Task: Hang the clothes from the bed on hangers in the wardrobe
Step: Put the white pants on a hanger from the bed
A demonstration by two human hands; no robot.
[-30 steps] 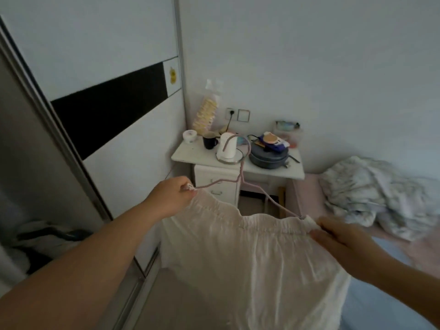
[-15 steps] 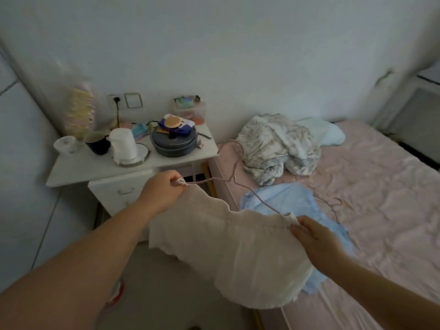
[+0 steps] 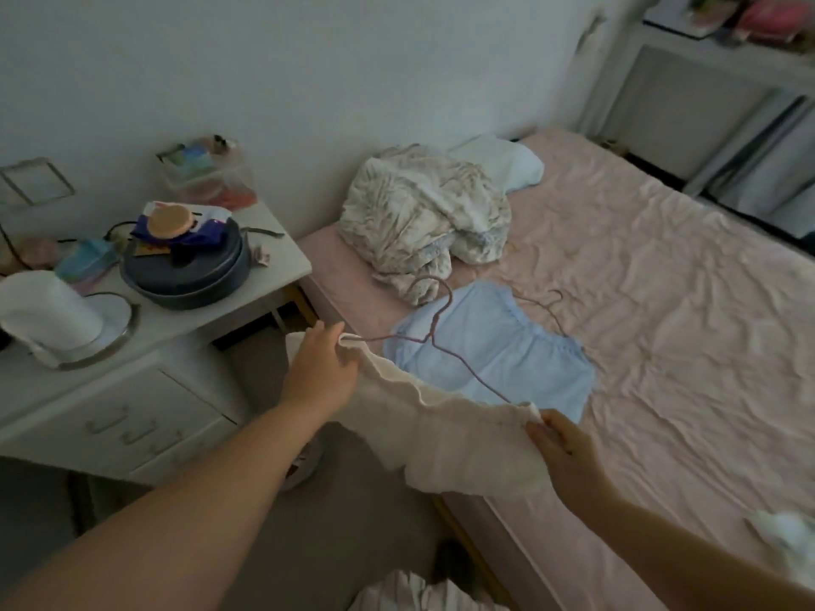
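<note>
A cream garment with a gathered waistband (image 3: 458, 438) hangs stretched on a thin pink wire hanger (image 3: 436, 319), over the near corner of the bed (image 3: 661, 302). My left hand (image 3: 319, 368) grips the waistband's left end at the hanger's tip. My right hand (image 3: 569, 447) pinches the right end. A light blue garment (image 3: 498, 350) lies flat on the pink sheet behind the hanger, with another thin hanger (image 3: 547, 306) lying at its far edge. The wardrobe is out of view.
A crumpled patterned duvet (image 3: 423, 218) and a pillow (image 3: 502, 165) lie at the head of the bed. A white nightstand (image 3: 145, 346) on the left carries a kettle (image 3: 48, 319), a dark pot (image 3: 185, 275) and a plastic box. A white cloth (image 3: 785, 535) lies at the lower right.
The view has swung right, from the wardrobe door and nightstand to the bed. Both hands carried the cream garment on its hanger along, and it now hangs over the bed's corner.
</note>
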